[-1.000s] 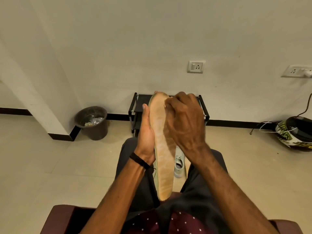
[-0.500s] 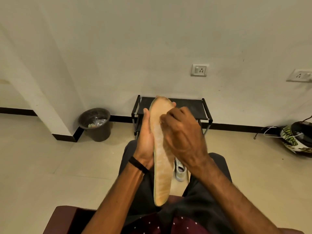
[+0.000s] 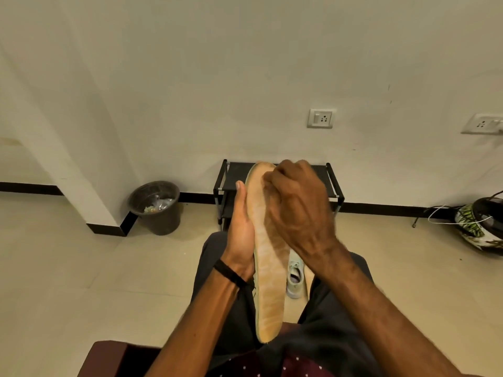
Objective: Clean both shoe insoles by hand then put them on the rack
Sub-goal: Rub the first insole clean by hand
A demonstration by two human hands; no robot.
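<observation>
A tan, worn insole stands almost upright over my lap, toe end up. My left hand holds it from the left, thumb lying along its edge, fingers hidden behind it. My right hand has its fingers curled and presses them against the insole's face near the toe. Behind the hands, against the wall, stands the low black rack; its top shelf is partly hidden. One pale shoe lies on the floor between my knees. No second insole is visible.
A dark waste bin with rubbish stands left of the rack by a wall corner. A helmet and a white cable lie at the far right. I sit on a maroon seat. Tiled floor surrounds it.
My right hand slid a little down the insole's face, then back up to the toe end. My left hand kept its hold. The view tilted slightly.
</observation>
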